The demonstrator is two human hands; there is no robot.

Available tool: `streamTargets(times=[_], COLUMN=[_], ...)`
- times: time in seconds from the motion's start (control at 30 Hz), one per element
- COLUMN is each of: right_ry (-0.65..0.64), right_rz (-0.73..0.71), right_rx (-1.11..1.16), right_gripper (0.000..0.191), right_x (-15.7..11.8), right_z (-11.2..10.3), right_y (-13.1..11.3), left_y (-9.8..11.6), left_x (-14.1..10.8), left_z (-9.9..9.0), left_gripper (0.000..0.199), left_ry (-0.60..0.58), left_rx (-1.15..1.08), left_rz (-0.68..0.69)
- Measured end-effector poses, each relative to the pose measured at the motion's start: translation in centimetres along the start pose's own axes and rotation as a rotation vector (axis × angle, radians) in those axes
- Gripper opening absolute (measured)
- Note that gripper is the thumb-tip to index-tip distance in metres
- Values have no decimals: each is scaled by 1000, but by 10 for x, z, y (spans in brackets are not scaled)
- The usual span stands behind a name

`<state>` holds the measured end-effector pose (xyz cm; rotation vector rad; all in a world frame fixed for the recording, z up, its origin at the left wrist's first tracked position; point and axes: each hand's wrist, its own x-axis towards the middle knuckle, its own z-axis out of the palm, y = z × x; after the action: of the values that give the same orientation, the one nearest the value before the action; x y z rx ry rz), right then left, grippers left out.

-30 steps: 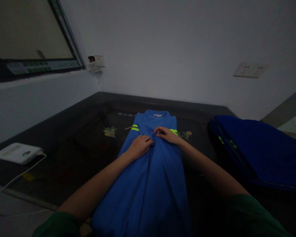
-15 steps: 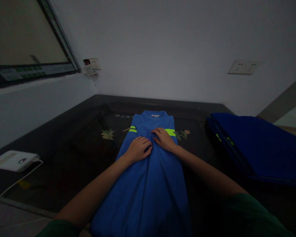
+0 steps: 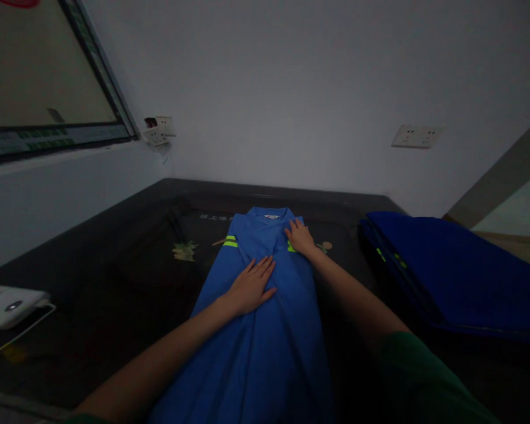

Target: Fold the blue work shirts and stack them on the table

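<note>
A blue work jacket (image 3: 274,330) with yellow-green stripes lies lengthwise before me, its sides folded inward and its collar at the far end. Flat on the middle of the cloth rests my left hand (image 3: 252,286), fingers stretched out. My right hand (image 3: 300,237) lies on the upper right edge, partly covering the stripe there; its fingers are extended over the fabric near the collar. Neither hand grips anything that I can see.
The jacket lies on a dark table (image 3: 136,247) with printed flowers. To the right is a stack of folded darker blue garments (image 3: 459,271). A white device (image 3: 11,306) with a cable sits at the left. Wall sockets (image 3: 415,136) are behind.
My right hand has moved from the jacket's centre out to its upper right edge. My left hand has flattened from a curled pose. The view has shifted slightly.
</note>
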<state>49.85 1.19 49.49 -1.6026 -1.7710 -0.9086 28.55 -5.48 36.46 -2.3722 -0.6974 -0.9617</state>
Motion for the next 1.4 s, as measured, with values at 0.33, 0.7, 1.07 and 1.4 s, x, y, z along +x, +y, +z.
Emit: streamTargets(times=[0.33,0.7,1.07,1.4], right_ry=[-143,-63,-141,-96], right_rz=[84,-310,-435,-599], right_rx=[-107,301,453,517], right_gripper=[58,20,17,18], right_x=[10,-12,-27,-45], right_z=[11,-21,-3,-11], right_y=[20,-24,-4,-8], left_y=[3,-3,-15,-11], left_x=[-8,18,59,29], left_z=[10,-19,-22,-33], left_gripper=[60,44,18,19], left_ry=[-20,124,-19,32], left_rx=[31,-197,-337,-339], left_rz=[-8,-230,-411,-377])
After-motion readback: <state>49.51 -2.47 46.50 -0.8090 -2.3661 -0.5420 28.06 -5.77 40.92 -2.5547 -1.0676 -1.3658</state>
